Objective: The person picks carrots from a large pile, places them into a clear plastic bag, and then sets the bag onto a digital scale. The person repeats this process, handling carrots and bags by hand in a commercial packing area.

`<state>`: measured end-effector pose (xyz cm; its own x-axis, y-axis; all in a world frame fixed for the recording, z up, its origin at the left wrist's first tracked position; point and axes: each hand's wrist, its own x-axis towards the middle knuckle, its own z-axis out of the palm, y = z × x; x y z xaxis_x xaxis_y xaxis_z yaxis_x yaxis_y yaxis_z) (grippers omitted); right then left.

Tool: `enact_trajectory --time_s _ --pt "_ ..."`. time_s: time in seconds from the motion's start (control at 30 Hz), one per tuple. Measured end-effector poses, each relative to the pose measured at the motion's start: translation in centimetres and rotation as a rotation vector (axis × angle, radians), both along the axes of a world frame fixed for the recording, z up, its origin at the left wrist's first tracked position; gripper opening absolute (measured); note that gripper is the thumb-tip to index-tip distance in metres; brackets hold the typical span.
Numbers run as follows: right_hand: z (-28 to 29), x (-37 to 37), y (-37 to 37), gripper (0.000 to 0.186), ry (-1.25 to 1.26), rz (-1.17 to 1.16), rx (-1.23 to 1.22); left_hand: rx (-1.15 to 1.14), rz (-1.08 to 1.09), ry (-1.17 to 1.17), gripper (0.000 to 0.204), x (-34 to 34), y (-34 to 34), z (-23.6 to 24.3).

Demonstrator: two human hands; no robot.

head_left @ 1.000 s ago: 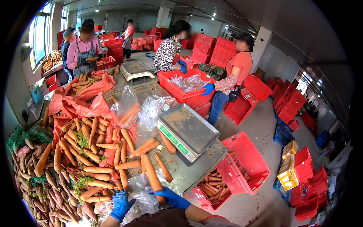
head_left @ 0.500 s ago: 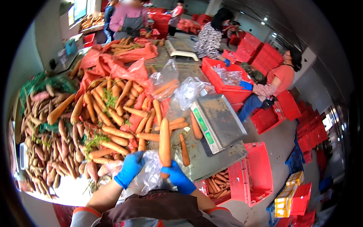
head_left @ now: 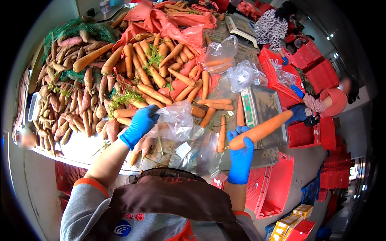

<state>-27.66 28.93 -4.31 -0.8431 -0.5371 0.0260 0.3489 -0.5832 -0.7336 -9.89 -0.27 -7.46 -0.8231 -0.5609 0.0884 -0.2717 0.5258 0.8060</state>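
My right hand [head_left: 240, 160], in a blue glove, grips a large carrot [head_left: 267, 128] near its left end. The carrot slants up to the right, in front of the weighing scale [head_left: 267, 105]. My left hand [head_left: 140, 125], also blue-gloved, pinches the edge of a clear plastic bag [head_left: 179, 119] that hangs over the table's near side. A heap of loose carrots [head_left: 138, 66], some with green leaves, lies beyond my left hand. To its left is a pile of sweet potatoes [head_left: 76, 106]. One carrot [head_left: 222, 134] lies just left of my right hand.
More clear bags [head_left: 243, 76] lie beside the scale. A red crate [head_left: 277, 188] stands below the table's right edge. Several stacked red crates [head_left: 337, 168] line the floor at the right. A co-worker in a red top [head_left: 333, 100] reaches to a red crate [head_left: 277, 90] across the table.
The carrot in my right hand has gone from upright to slanting and moved right, away from the bag. My left hand still holds the bag. The whole view has shifted.
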Motion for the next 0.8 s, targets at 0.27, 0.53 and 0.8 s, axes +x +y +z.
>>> enact_trajectory --time_s 0.27,0.53,0.8 --pt "-0.3 6.4 -9.1 0.03 0.82 0.459 0.794 0.715 -0.236 -0.056 0.042 -2.0 3.9 3.7" --pt "-7.2 1.0 -10.5 0.034 1.116 0.018 0.695 0.43 -0.498 0.061 0.037 -0.7 0.3 -2.2" --pt "-6.5 0.7 -6.6 0.051 1.381 0.225 1.198 1.105 0.013 0.207 0.014 1.8 -0.1 -1.2"
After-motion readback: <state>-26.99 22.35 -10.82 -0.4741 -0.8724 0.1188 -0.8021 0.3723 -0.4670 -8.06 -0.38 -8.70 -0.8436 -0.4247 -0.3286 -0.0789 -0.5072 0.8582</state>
